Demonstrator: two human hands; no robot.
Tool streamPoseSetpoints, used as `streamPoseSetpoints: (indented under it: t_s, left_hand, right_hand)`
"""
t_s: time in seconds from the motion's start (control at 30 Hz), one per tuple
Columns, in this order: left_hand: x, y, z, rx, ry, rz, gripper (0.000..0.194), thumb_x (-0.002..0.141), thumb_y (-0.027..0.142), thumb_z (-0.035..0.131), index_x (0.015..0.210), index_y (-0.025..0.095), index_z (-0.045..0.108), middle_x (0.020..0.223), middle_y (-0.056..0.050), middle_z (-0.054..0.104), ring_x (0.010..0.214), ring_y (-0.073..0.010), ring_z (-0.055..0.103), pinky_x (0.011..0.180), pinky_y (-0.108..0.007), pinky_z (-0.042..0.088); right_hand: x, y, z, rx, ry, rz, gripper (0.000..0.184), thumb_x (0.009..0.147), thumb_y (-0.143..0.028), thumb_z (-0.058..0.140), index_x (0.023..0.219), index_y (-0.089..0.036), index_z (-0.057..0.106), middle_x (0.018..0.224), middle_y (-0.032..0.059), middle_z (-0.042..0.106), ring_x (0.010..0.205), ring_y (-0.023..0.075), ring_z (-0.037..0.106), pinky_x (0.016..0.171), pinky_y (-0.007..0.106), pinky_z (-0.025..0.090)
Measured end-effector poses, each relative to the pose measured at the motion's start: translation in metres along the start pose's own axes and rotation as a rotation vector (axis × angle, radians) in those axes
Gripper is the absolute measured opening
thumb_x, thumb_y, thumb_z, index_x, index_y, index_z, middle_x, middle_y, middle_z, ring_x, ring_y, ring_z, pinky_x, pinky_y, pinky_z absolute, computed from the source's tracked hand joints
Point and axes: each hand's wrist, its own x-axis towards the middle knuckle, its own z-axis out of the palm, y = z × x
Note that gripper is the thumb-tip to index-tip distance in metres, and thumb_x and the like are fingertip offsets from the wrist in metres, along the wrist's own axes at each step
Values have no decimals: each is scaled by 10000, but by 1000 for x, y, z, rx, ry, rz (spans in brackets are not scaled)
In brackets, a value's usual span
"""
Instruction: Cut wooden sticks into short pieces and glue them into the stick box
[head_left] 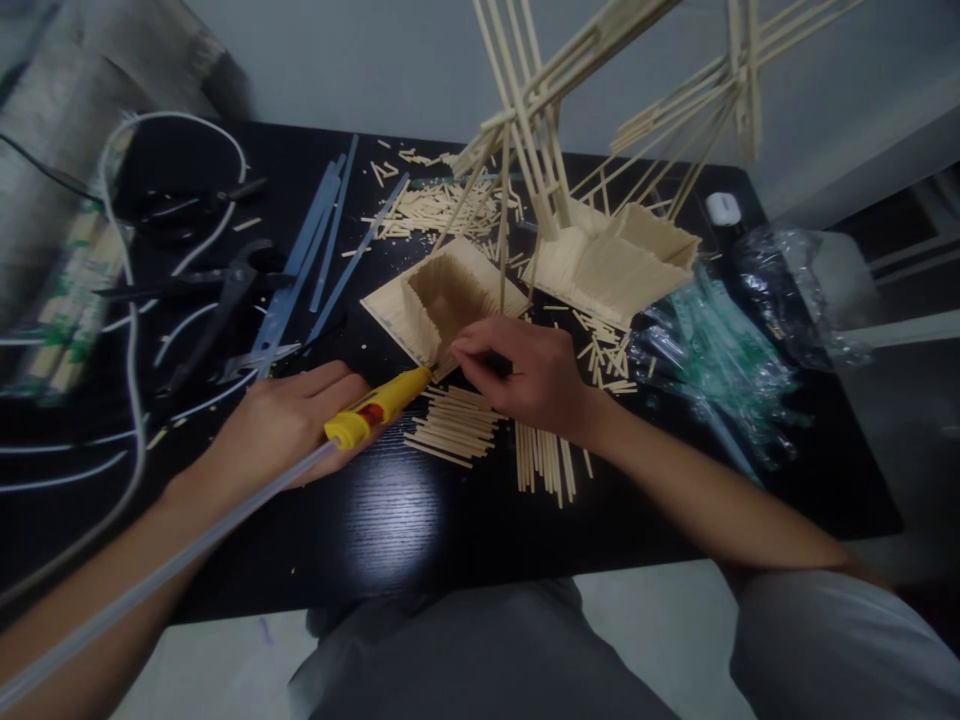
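My left hand [289,415] is wrapped round a yellow hot glue gun [390,402], a long clear glue stick trailing from its back end. The nozzle points at the near corner of a wooden box [416,318] made of thin sticks on a flat stick base. Over that same corner, my right hand [525,370] has its thumb and fingers pinched together. Whatever is between its fingertips, if anything, is too small to make out. Cut sticks [457,425] lie in a row just below the box, and longer sticks [546,460] lie under my right wrist.
Behind the box rises a tall stick frame [540,130] joined to a second stick box [637,255]. Stick offcuts [442,208] are heaped at the back. Pliers [236,290], blue strips [304,260] and white cables [133,330] lie left; crumpled plastic wrapping [727,350] lies right.
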Motion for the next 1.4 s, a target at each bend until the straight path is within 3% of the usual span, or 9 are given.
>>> streamPoseSetpoints:
  t_s: [0.2,1.07,1.4]
  left_hand:
    - [-2,-2,4,-27,-20,-21,159,979,374,579,899,237,561,768,6,573,618,-147,590,528,-300,395]
    - [1,5,-5,-33,156,-33,160,947,362,675,907,255,563,769,35,604,604,-125,597,500,-276,381]
    - [-2,7,-6,4,92,-88,106,968,361,627,933,278,572,822,24,654,664,-148,656,519,-303,424]
  right_hand:
    - [1,-1,0,17,7,-16,105,953,-107,647,887,-189,643,835,18,756,781,133,737,737,235,580]
    - [3,-1,-1,46,-4,-29,97,943,-86,640,943,-167,691,905,58,753,866,153,738,796,259,602]
    - [3,-1,-2,58,-13,-2,102,959,-111,628,951,-187,696,913,45,755,869,152,742,800,264,599]
